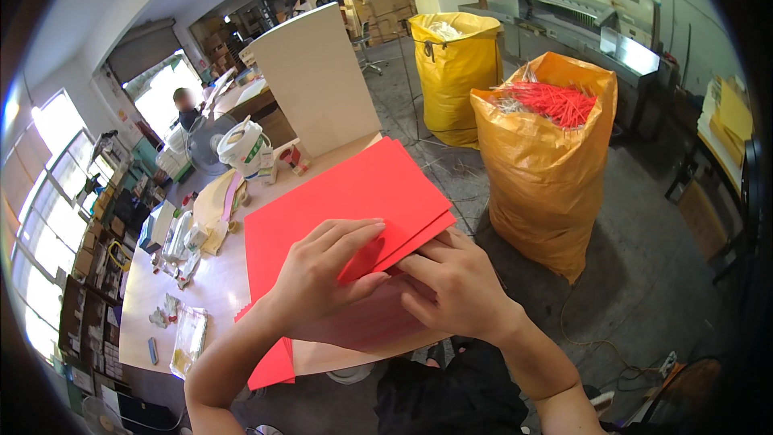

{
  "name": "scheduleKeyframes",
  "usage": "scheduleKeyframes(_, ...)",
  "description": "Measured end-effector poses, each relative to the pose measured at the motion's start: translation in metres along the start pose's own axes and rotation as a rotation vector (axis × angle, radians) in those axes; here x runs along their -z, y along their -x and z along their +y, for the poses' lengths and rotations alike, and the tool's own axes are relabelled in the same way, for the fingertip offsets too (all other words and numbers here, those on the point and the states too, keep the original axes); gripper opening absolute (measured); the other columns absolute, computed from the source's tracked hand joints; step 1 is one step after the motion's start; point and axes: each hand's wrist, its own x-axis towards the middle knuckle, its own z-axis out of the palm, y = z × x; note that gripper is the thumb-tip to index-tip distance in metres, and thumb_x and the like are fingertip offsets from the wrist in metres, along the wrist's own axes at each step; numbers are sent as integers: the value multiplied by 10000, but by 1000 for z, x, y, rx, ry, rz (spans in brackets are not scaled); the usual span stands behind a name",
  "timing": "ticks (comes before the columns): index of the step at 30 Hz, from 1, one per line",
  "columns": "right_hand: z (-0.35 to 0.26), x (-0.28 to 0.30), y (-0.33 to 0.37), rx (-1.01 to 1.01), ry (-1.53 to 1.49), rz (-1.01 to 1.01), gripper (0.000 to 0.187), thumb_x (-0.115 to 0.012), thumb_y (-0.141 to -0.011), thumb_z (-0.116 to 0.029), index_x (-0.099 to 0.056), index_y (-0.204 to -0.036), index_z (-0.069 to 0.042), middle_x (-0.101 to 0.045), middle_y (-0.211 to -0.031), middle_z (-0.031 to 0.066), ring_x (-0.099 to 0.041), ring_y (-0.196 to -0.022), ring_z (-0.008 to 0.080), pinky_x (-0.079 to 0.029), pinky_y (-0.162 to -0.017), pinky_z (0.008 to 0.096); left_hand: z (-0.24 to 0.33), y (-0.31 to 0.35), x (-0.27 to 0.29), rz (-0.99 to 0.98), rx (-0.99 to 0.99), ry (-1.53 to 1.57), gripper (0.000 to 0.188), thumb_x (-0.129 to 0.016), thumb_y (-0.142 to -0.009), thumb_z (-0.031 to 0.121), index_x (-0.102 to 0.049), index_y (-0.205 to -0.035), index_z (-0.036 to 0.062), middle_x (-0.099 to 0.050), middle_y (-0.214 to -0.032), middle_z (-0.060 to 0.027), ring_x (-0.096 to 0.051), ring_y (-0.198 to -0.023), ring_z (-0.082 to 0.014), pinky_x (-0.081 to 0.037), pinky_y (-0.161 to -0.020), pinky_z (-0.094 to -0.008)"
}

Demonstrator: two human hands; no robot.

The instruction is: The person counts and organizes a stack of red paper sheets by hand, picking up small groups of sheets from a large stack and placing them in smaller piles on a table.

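Note:
A large stack of red paper sheets [346, 193] lies on the table in front of me, its top sheets fanned slightly out of line at the right. My left hand [322, 270] rests on the top sheet near its close edge, fingers stretched out and thumb apart. At the right corner, my right hand [463, 282] has its fingers curled around the edge of the upper sheets; some fingertips are hidden beneath the paper. Below my left forearm, more red sheets [274, 365] stick out over the table's near edge.
The wooden table [233, 274] holds a white bucket [245, 151], plastic packets [189, 338] and an upright white board [318, 76]. Right of it stand an orange sack [539, 185] of red strips and a yellow sack [457, 89]. Another person [187, 113] is far off at left.

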Motion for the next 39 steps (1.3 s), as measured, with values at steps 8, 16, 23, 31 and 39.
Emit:
scheduleKeyframes(8, 1, -1, 2, -50, -83, 67, 264, -766, -875, -136, -763, -1127, -54, -744, -1099, 132, -681, -1072, 364, -557, -959, 452, 2, 0, 3, -19, 34, 23, 612, -899, -874, 237, -672, -1410, 48, -742, -1337, -146, -718, -1198, -347, -606, -1012, -454)
scheduleKeyframes(16, 11, 12, -2, -349, -257, 363, 222, -805, -986, -178, -704, -918, 8, -734, -946, 155, -705, -883, 291, -552, -793, 386, 2, -1, 5, -4, 37, 53, 609, -902, -881, 259, -668, -1400, 44, -747, -1301, -147, -727, -1175, -346, -611, -985, -453)
scheduleKeyframes(23, -1, 26, -22, -461, -249, 230, 304, -768, -1034, -190, -628, -838, -5, -655, -795, 50, -581, -685, 102, -446, -563, 310, -2, 4, 3, 9, 60, 91, 614, -905, -879, 311, -673, -1389, 58, -736, -1305, -132, -718, -1191, -342, -612, -983, -455)
scheduleKeyframes(31, 1, 18, -41, -670, -922, 295, 326, -678, -1095, -139, -565, -804, -47, -591, -756, -22, -494, -718, 19, -416, -660, 222, -6, 3, 7, 67, 68, 190, 600, -879, -910, 258, -656, -1430, 59, -648, -1466, -169, -617, -1375, -382, -516, -1132, -495)
scheduleKeyframes(39, 6, 20, -40, -688, -941, 263, 353, -702, -1097, -159, -568, -789, -51, -579, -724, -31, -517, -692, 23, -403, -612, 227, -11, 8, 5, 50, 121, 295, 540, -834, -951, 218, -651, -1435, 62, -644, -1485, -161, -616, -1391, -370, -510, -1146, -490)
